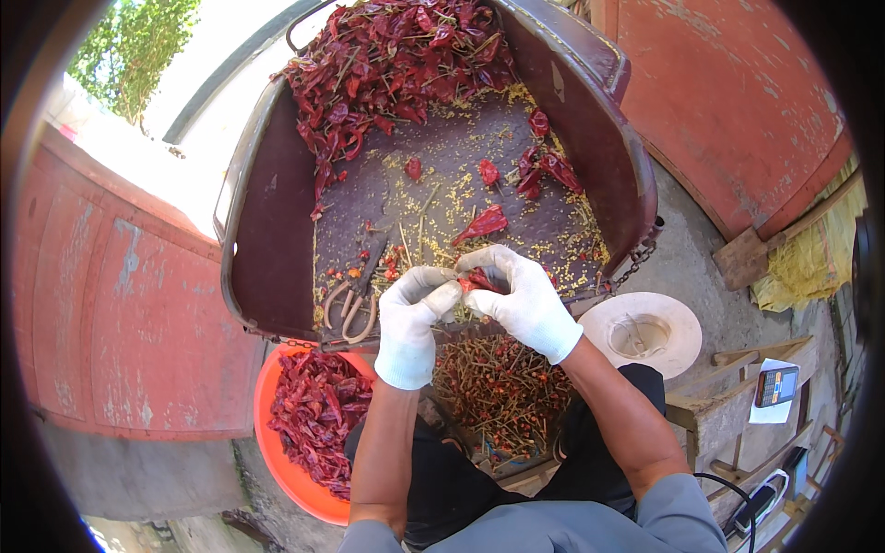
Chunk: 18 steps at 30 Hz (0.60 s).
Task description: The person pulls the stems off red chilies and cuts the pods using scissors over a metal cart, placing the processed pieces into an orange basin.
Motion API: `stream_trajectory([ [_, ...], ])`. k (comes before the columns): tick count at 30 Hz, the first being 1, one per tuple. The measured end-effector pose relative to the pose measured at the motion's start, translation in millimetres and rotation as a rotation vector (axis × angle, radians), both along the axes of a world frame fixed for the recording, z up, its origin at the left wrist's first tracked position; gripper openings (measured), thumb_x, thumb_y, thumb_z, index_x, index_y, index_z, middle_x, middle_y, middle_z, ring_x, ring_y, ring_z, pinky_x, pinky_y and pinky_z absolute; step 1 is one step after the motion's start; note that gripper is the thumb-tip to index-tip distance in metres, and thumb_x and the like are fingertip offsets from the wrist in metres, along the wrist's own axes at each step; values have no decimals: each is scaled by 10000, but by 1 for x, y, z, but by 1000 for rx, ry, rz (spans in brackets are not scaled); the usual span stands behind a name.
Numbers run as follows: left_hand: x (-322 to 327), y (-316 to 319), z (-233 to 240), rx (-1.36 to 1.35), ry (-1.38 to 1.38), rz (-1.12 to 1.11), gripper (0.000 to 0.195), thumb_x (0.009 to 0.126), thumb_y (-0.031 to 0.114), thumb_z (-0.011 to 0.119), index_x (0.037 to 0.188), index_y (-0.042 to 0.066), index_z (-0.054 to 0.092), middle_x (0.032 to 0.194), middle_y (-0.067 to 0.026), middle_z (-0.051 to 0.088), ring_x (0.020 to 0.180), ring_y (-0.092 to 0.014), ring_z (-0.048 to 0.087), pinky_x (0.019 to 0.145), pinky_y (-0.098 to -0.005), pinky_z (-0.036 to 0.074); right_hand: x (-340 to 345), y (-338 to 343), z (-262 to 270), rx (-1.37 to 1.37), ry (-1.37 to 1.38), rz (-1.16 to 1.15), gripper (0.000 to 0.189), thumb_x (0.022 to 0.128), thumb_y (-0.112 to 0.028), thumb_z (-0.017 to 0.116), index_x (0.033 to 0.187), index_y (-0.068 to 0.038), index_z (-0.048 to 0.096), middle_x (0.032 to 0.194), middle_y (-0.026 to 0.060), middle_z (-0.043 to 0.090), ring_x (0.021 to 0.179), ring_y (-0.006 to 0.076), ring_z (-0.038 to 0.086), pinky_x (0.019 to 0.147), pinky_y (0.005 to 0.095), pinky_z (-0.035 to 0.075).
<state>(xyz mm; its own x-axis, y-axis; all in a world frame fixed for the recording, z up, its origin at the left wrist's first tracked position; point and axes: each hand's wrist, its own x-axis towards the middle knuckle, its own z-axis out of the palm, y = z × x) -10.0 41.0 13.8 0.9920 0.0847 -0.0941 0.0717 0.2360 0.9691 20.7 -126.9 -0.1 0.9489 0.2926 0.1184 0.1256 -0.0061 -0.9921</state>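
Observation:
Both my hands wear white work gloves and meet above the front edge of a dark red metal cart bed (442, 173). Between the fingers and thumb of my right hand (511, 290) is a dried red chili pepper (477, 280). The fingertips of my left hand (420, 304) pinch at its near end; what exactly they hold is too small to tell. Just beyond lies a loose dried chili (485, 222) on the seed-strewn bed. Scissors (356, 294) with tan handles rest left of my left hand. A large heap of dried chilies (408, 62) fills the far end.
An orange basin (271, 442) of chilies stands at lower left. Stems and scraps (501, 394) lie below my hands, between my knees. To the right are a pale hat (639, 332), a wooden bench (726, 408) with a phone (776, 387), and a chain (632, 266). Red metal panels (138, 297) flank the cart.

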Motion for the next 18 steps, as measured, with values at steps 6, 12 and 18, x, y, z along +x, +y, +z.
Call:
stream_trajectory([
  [6, 2, 2, -2, 16, 52, -19, 172, 847, 134, 734, 969, 30, 670, 836, -40, 686, 680, -104, 623, 608, -233, 485, -2, -1, 11, 34, 224, 67, 286, 834, -118, 730, 1078, 17, 671, 895, 71, 679, 774, 106, 622, 706, 280, 518],
  [12, -2, -7, 4, 190, -158, 55, 107, 831, 35, 734, 912, 21, 665, 818, -32, 660, 729, -90, 609, 659, -265, 500, -3, 3, 3, 196, 339, 103, 200, 861, -70, 711, 1033, 21, 664, 827, 43, 652, 706, 78, 595, 609, 241, 501],
  [18, 0, -10, 5, 1250, -912, 184, 223, 676, -43, 798, 826, 51, 662, 811, -91, 645, 707, -240, 636, 617, -322, 507, -3, 5, -20, 503, 679, 177, 175, 913, -67, 688, 1053, -1, 606, 853, 54, 657, 690, 96, 619, 578, 234, 511],
])
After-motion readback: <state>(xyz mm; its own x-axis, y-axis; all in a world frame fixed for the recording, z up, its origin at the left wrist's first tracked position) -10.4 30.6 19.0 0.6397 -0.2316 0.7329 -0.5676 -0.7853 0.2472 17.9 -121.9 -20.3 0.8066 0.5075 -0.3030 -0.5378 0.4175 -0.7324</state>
